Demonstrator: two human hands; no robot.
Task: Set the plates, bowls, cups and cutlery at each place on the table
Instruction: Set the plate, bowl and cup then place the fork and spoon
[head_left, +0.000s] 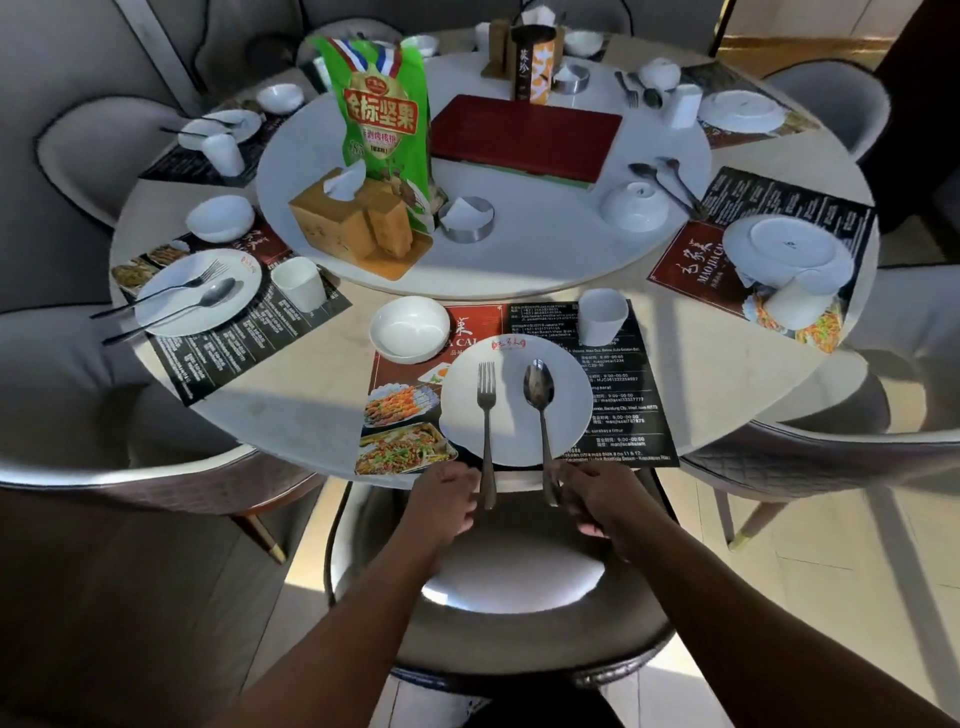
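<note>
Left hand (451, 498) pinching the fork (487, 410) handle and right hand (592, 499) the spoon (539, 384), I aim to lay both parallel, heads resting ahead of my fingers on the plate (511, 431).

This is a restaurant. A big round table (311, 415) fills the middle of the frame, with a round turning top (519, 254) on it for sharing food. Soft grey chairs (519, 582) stand all around it. At every seat lies a printed paper mat (628, 415) with food photos, phone numbers and opening hours. The mat at the right (691, 270) shows the name "MAO JIA CAI". The mats hold the same white plate (511, 431), bowl (409, 327) and cup (602, 314). A wooden tissue box (337, 223) and a flat red book (524, 137) sit on the turning top.
</note>
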